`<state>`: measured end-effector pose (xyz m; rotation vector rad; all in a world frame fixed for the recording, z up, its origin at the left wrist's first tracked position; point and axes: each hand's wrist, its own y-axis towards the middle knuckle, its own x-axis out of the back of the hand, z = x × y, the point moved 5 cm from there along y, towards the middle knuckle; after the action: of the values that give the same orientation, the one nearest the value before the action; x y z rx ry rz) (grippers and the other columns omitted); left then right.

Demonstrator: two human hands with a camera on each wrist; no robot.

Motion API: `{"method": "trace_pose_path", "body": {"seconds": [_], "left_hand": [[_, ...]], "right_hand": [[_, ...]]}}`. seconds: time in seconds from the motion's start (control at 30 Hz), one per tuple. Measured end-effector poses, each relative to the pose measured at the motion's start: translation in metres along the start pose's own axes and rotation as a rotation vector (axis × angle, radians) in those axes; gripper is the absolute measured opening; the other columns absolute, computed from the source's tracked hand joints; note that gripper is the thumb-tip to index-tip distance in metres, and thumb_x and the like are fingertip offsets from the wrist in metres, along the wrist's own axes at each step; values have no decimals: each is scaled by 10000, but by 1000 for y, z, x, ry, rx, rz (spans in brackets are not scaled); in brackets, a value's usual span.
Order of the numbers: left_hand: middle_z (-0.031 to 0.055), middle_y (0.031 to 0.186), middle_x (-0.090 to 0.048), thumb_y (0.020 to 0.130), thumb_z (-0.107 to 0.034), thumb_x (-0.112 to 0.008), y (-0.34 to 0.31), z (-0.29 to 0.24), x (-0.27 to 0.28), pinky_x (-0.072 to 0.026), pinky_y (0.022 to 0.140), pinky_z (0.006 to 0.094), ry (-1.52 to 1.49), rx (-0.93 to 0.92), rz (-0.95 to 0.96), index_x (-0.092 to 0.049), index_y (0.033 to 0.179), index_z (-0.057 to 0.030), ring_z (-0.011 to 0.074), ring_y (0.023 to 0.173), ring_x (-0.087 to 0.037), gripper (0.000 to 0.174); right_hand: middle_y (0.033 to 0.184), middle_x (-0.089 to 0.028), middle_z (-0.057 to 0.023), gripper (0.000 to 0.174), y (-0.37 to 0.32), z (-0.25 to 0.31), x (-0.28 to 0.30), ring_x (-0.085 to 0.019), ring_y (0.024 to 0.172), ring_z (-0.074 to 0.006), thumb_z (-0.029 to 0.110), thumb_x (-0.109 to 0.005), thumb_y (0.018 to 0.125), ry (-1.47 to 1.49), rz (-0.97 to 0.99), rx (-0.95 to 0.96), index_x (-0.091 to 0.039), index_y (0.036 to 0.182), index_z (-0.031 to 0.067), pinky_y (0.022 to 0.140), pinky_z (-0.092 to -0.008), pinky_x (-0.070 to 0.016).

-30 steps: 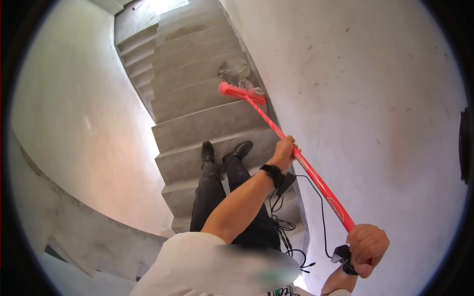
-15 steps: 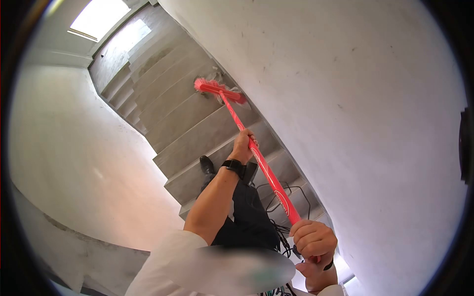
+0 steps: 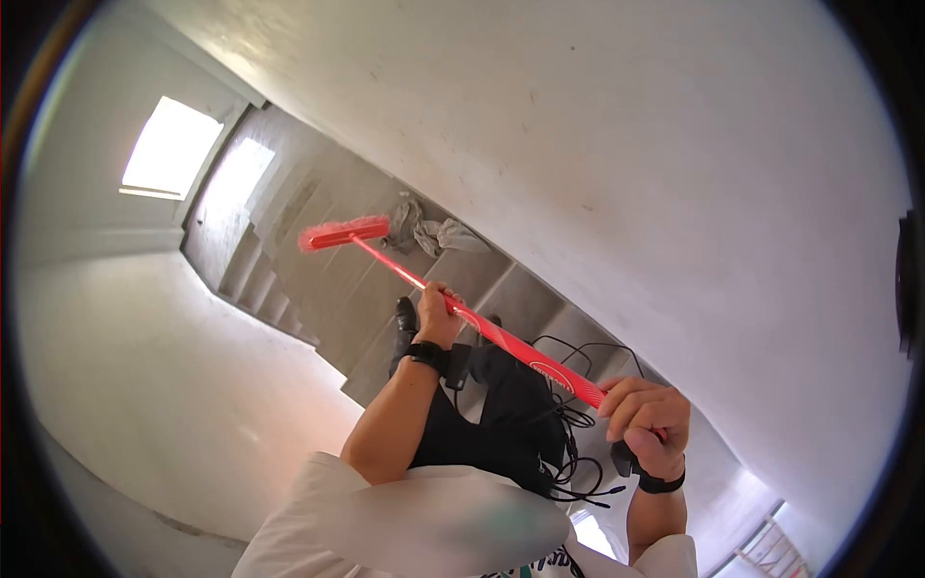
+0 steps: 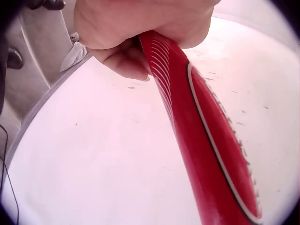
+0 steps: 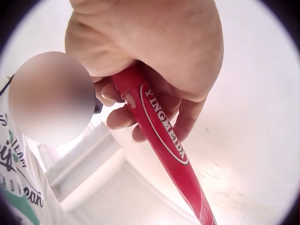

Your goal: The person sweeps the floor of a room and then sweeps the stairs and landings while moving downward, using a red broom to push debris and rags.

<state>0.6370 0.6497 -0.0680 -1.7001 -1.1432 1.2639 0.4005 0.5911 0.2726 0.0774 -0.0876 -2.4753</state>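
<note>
A red broom [image 3: 520, 349] slants across the head view. My left hand [image 3: 439, 315] grips its pole partway down, and my right hand [image 3: 655, 419] holds the upper end. In the left wrist view, the left hand [image 4: 145, 23] wraps the red pole [image 4: 187, 126]. The right wrist view shows fingers of the right hand [image 5: 154, 51] curled round the end of the lettered handle [image 5: 159, 122]. The broom head [image 3: 342, 233], with pinkish-red bristles, overlaps the grey stairs, left of a crumpled grey bag [image 3: 405, 223] and a whitish crumpled bag [image 3: 451, 237].
Concrete stairs [image 3: 318, 207] descend toward a landing by a bright window [image 3: 171, 149]. A pale wall [image 3: 617, 193] runs along the right; a curved low wall [image 3: 193, 385] bounds the left. Black cables [image 3: 576, 443] hang at the person's waist. Dark shoes [image 3: 405, 316] stand on the steps.
The head view has turned. The broom head, earlier against the crumpled bags, now appears left of them, leaving them in plain sight. Both hands keep their hold on the pole.
</note>
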Motion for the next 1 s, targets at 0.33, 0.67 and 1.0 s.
{"method": "trace_pose_path", "body": {"seconds": [0.33,0.67,1.0], "left_hand": [[65,666,-495,811,-56,-515,28,-187,126,-490,581,344,218,19,-26,-482,774,-44,201,596,-528,50],[33,641,-503,818,-26,-533,62,-293,203,-505,542,276,56,96,43,-459,800,-70,158,553,-533,88],[53,636,-497,823,-44,-520,64,-269,192,-490,568,311,230,135,33,-464,787,-62,185,578,-535,69]], "right_hand": [[696,-656,-117,192,35,-40,-161,-639,764,-294,39,-607,776,209,-85,-29,-546,594,33,825,-446,-497],[635,-533,-54,225,121,-27,-298,-579,678,-246,25,-650,803,74,401,108,-483,655,52,750,-351,-510],[626,-533,-44,230,76,-38,-293,-596,717,-261,-5,-683,757,28,176,-14,-489,642,43,728,-359,-510]]}}
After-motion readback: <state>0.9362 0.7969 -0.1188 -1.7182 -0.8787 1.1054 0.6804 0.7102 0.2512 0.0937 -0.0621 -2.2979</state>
